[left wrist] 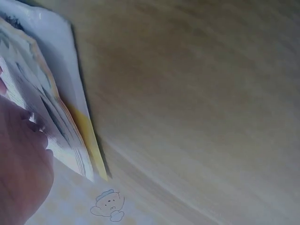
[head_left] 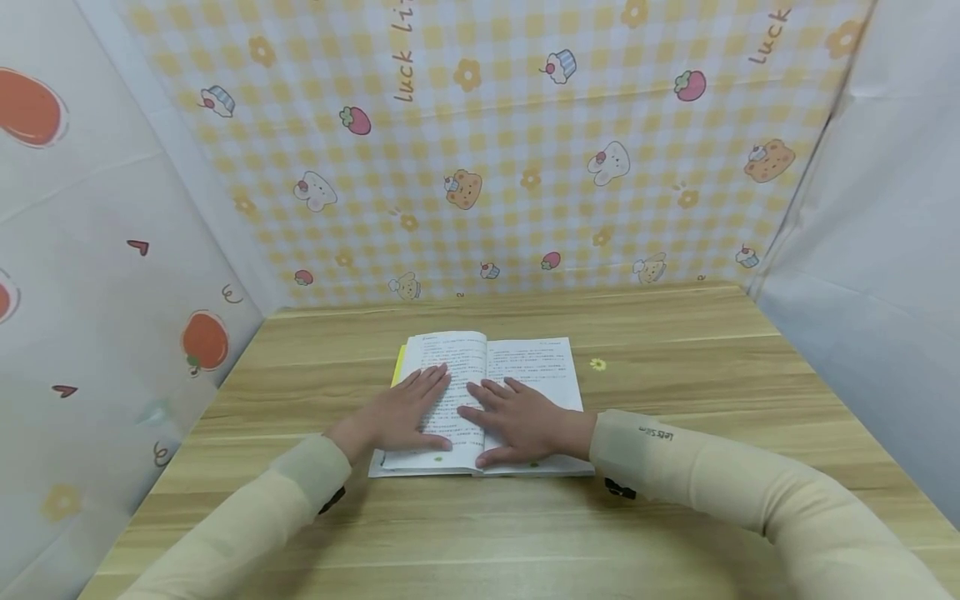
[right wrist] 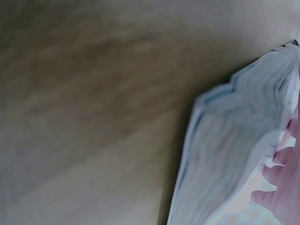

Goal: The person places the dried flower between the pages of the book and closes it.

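Observation:
An open book (head_left: 531, 354) with printed pages lies on the wooden table, a yellow cover edge showing at its left side. Flat on the left page rests my left hand (head_left: 408, 414), fingers extended toward the upper right. My right hand (head_left: 525, 423) lies across the right page with fingers spread, its fingertips reaching over the center fold onto the left page. In the left wrist view, the left hand (left wrist: 23, 159) is beside the book's outer edge. The thick page block (right wrist: 234, 150) shows in the right wrist view, with the right hand (right wrist: 286, 183) on top.
The wooden table (head_left: 675, 350) extends around the book. A small yellow flower mark (head_left: 597, 364) is right of the book. Behind stands a yellow checkered cloth (head_left: 495, 125) with cartoon prints, and white cloths hang at the left (head_left: 90, 292) and right (head_left: 885, 275).

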`<control>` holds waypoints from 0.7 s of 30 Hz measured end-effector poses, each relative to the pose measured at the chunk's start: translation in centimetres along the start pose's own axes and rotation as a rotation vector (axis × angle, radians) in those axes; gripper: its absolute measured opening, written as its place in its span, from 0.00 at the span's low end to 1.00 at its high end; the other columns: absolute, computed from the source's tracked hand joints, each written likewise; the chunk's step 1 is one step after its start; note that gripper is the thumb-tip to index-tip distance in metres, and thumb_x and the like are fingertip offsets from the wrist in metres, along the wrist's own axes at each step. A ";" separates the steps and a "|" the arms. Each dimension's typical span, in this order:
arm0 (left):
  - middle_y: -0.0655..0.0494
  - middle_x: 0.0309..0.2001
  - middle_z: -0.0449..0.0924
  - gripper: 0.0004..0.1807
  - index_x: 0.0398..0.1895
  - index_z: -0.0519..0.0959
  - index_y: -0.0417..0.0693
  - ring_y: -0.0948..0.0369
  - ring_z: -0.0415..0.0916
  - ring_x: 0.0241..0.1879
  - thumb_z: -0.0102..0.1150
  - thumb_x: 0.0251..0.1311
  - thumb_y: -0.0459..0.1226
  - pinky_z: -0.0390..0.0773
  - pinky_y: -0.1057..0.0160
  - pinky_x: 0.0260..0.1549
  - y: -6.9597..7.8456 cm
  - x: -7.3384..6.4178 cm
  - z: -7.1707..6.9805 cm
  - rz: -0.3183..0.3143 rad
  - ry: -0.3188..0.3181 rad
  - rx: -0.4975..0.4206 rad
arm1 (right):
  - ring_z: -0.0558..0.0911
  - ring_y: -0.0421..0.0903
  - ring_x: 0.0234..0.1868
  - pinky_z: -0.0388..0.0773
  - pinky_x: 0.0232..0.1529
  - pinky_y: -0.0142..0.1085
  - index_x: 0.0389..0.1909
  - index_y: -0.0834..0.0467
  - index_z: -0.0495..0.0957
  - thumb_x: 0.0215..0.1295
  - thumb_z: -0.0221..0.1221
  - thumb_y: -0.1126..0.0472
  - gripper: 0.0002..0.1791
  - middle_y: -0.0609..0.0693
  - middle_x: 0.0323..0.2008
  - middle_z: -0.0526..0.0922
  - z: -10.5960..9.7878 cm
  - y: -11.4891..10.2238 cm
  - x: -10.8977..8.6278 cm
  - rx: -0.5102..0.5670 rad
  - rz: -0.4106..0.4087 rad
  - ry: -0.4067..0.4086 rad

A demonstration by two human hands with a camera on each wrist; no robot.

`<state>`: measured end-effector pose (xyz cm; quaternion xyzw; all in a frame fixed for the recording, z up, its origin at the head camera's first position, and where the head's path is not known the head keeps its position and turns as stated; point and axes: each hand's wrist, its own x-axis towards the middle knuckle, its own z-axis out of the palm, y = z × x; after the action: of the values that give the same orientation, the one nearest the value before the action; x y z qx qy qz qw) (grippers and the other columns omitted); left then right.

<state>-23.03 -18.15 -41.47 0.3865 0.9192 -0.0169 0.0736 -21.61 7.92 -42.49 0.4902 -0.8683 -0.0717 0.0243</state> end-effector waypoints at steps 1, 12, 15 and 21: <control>0.42 0.77 0.34 0.60 0.76 0.41 0.36 0.49 0.33 0.75 0.38 0.58 0.73 0.39 0.52 0.71 0.0 0.0 0.1 0.001 0.003 -0.002 | 0.53 0.56 0.74 0.58 0.68 0.54 0.77 0.49 0.52 0.65 0.31 0.24 0.47 0.58 0.75 0.49 0.0 0.0 0.0 0.000 0.000 -0.001; 0.44 0.77 0.33 0.60 0.77 0.39 0.38 0.51 0.32 0.75 0.35 0.57 0.75 0.38 0.54 0.71 -0.2 0.2 0.6 -0.015 -0.018 0.017 | 0.51 0.54 0.74 0.52 0.70 0.52 0.77 0.49 0.51 0.65 0.36 0.24 0.47 0.54 0.76 0.49 -1.1 0.4 -0.4 0.058 0.014 -0.030; 0.44 0.77 0.33 0.60 0.77 0.39 0.38 0.51 0.32 0.75 0.35 0.57 0.75 0.39 0.53 0.71 -0.2 0.2 0.6 -0.016 -0.020 0.022 | 0.51 0.54 0.74 0.50 0.71 0.51 0.77 0.50 0.51 0.66 0.40 0.26 0.46 0.53 0.76 0.49 -1.7 1.2 -1.0 0.132 0.047 -0.015; 0.44 0.77 0.33 0.61 0.77 0.39 0.37 0.51 0.33 0.75 0.33 0.56 0.76 0.39 0.53 0.71 -0.2 0.2 0.5 -0.014 -0.036 0.039 | 0.55 0.54 0.73 0.52 0.70 0.52 0.75 0.52 0.56 0.67 0.50 0.33 0.43 0.54 0.74 0.56 -2.8 3.7 -3.0 0.370 0.134 0.038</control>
<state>-23.22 -18.17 -42.02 0.3809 0.9199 -0.0425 0.0824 -22.84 12.11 -39.07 0.4286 -0.8968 0.1001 -0.0451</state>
